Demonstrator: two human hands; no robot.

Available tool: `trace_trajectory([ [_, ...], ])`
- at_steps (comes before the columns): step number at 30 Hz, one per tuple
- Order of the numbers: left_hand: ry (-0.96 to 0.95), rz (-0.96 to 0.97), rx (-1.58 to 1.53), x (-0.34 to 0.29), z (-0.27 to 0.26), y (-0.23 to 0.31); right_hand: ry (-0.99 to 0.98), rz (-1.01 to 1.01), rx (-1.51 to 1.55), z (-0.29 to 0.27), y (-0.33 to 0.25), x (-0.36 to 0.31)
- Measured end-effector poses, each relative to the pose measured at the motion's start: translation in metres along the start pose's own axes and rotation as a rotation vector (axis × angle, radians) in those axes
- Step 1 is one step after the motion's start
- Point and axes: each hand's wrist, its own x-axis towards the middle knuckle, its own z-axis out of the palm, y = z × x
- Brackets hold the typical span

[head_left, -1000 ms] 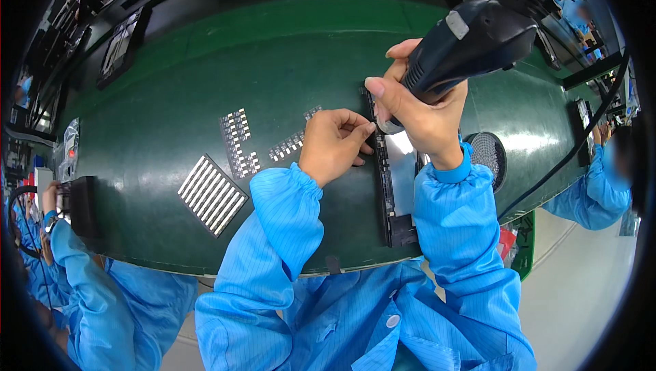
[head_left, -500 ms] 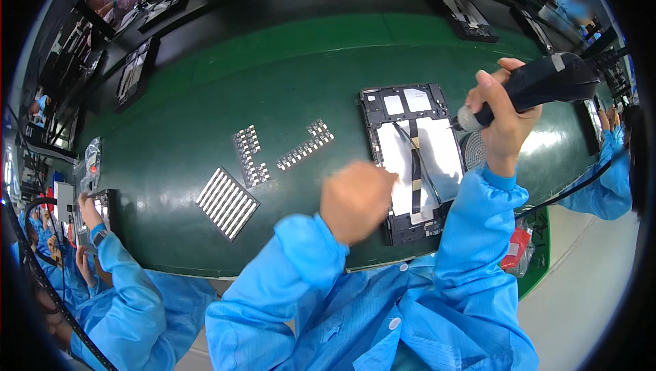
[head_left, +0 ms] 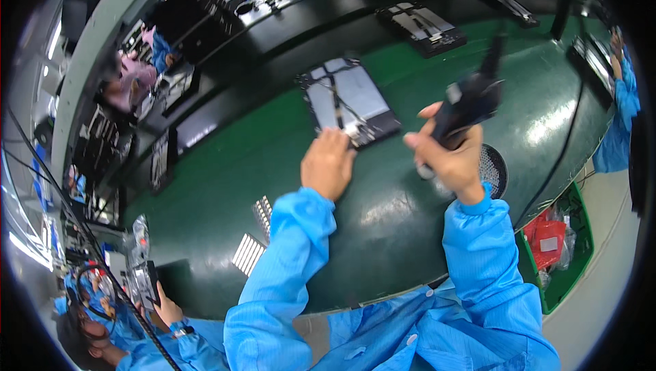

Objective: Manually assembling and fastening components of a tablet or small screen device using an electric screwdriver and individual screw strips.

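Observation:
An opened tablet (head_left: 362,94), with a silvery inside, dark frame and black ribbon cables, lies at the far side of the green table. My left hand (head_left: 328,165) is at its near edge, fingers close together and closed on that edge; the fingertips are partly hidden. Held in my right hand (head_left: 451,165), right of the tablet and apart from it, is a black electric screwdriver (head_left: 470,106), somewhat blurred. Its grip is wrapped by my fingers and its bit end points down toward the table. Beside this hand sits a round dark dish (head_left: 493,171) of small bits, probably screws.
Sheets of white strips (head_left: 248,253) and small dark parts (head_left: 262,211) lie left of my left arm. Another opened tablet (head_left: 422,28) rests farther back. A green bin (head_left: 579,251) holds red bags (head_left: 547,244). The screwdriver's cable (head_left: 564,152) hangs at right. Co-workers sit at both sides.
The tablet has moved from in front of me to the far side, my left hand with it. My right hand has lifted the screwdriver away from the tablet. The view has shifted too.

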Motion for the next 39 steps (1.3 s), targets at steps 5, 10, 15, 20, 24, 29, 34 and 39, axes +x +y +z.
trace_trajectory([
  [5, -0.096, -0.297, 0.308, 0.054, 0.012, -0.068, -0.130, 0.075, 0.033, 0.007, 0.024, -0.016],
  [10, -0.239, -0.467, 0.311, 0.071, 0.021, -0.096, -0.156, 0.013, 0.000, 0.007, 0.026, -0.013],
  [15, -0.352, -0.374, 0.102, 0.056, -0.031, -0.102, -0.145, 0.122, 0.055, 0.002, 0.024, -0.009],
  [20, -0.417, -0.482, -0.037, 0.001, -0.075, -0.055, -0.116, 0.092, 0.023, 0.002, 0.027, -0.004],
  [24, -0.414, -0.621, 0.019, -0.048, -0.082, -0.016, -0.124, 0.077, -0.053, 0.007, 0.026, -0.007],
  [29, -0.335, -0.492, -0.111, -0.064, -0.068, -0.015, -0.074, 0.178, 0.003, 0.007, 0.020, -0.019],
  [34, -0.491, -0.684, -0.421, -0.049, -0.071, -0.022, -0.068, 0.101, 0.025, 0.008, 0.023, -0.021],
  [39, -0.517, -0.831, -0.831, -0.045, -0.071, -0.039, -0.078, 0.117, -0.010, 0.012, 0.020, -0.017],
])
